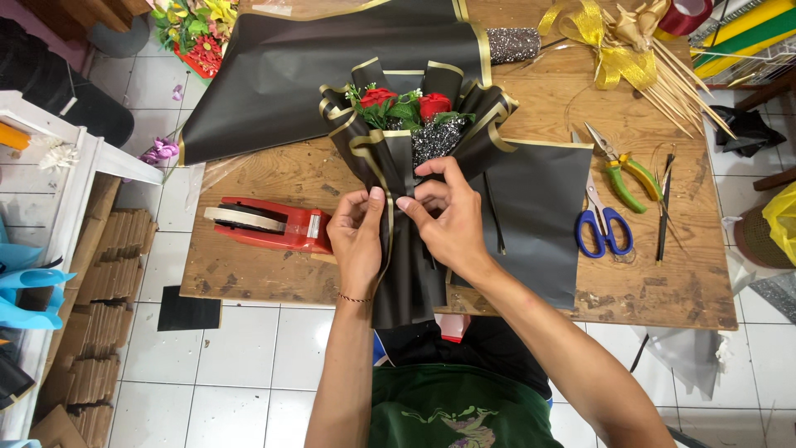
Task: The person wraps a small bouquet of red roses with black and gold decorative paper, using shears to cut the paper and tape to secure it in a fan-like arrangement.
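White tiled floor [249, 348] surrounds a worn wooden counter [663, 282] seen from above. At counter centre stands a bouquet [410, 158] wrapped in black paper with gold edging, lying with its flower end away from the person and its stem end hanging over the near edge. Two red roses [406, 104] with green leaves and a glittery dark mesh show at the top of the wrap.

Left hand [356, 236] pinches the gold-edged fold of the wrap at the bouquet's waist, thumb and fingers closed on the paper. Right hand [448, 220] presses on the wrap just beside it, fingers curled and closed on the same gathered fold; the two thumbs nearly touch.

Red tape dispenser [269, 224] sits on the counter just left of the left hand. Loose black sheet [539, 216] lies under and right of the bouquet; a larger black sheet [298, 66] spreads over the far left of the counter. Blue-handled scissors [604, 224] and green-handled pliers [622, 170] lie well right of the hands. Gold ribbon [609, 50] and a fan of thin wooden sticks [684, 87] lie at the far right corner. Stacks of cardboard [108, 274] sit on the floor at left beside a white shelf [75, 174].
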